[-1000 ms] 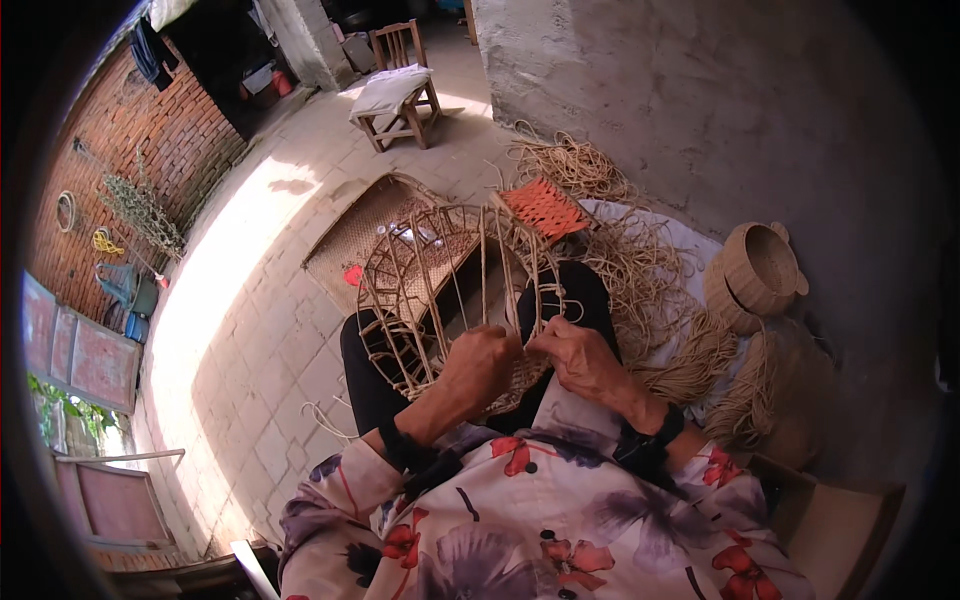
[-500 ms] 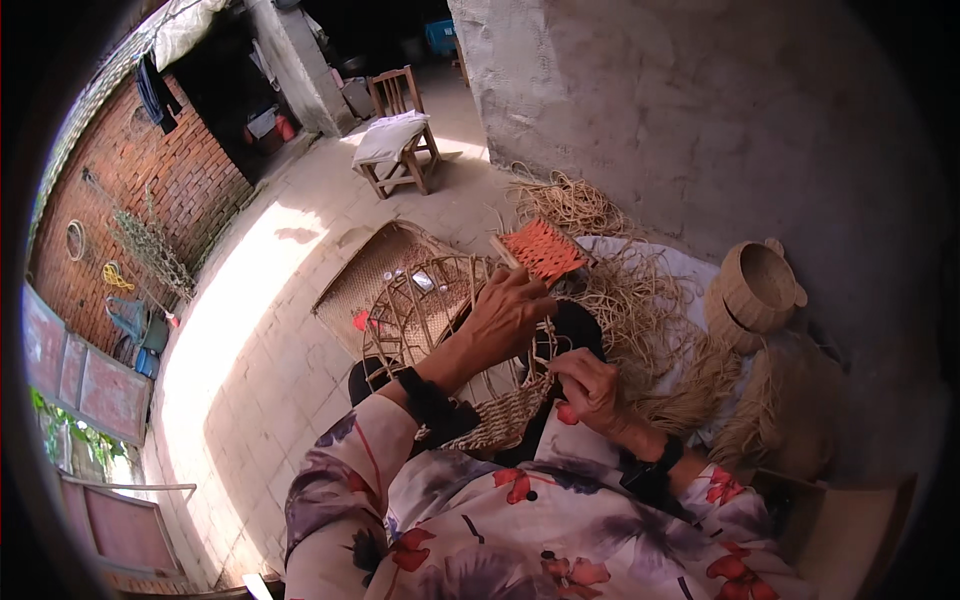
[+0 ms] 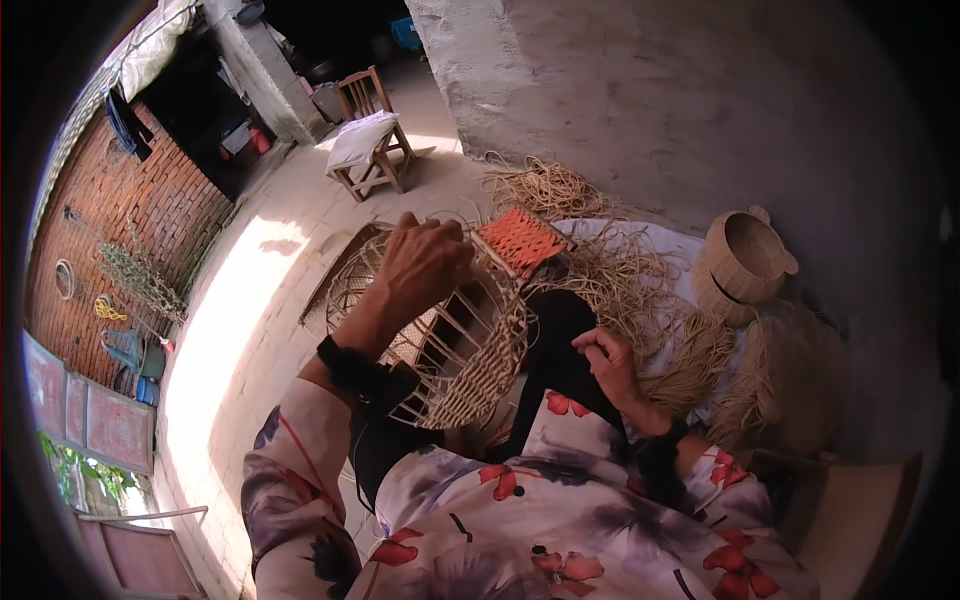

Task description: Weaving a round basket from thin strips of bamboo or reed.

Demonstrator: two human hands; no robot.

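Note:
A half-woven basket rests tilted on my lap, its near side closely woven in straw-coloured cord and its far side bare ribs. My left hand is closed at the basket's far upper edge, back of the hand up; its fingertips are hidden. My right hand hangs over my right thigh, apart from the basket, with its fingers curled together. Whether a thin strand lies in them I cannot make out. Just beyond the basket stands a small stool with an orange woven seat.
Loose straw cord lies heaped on a white cloth to the right. Two stacked woven baskets stand near the grey wall. A wooden chair with a cushion is farther off. A woven mat lies partly behind the basket.
My left hand has moved left and away from me, and the basket has turned with it. The right hand has come off the basket's edge and sits apart from it.

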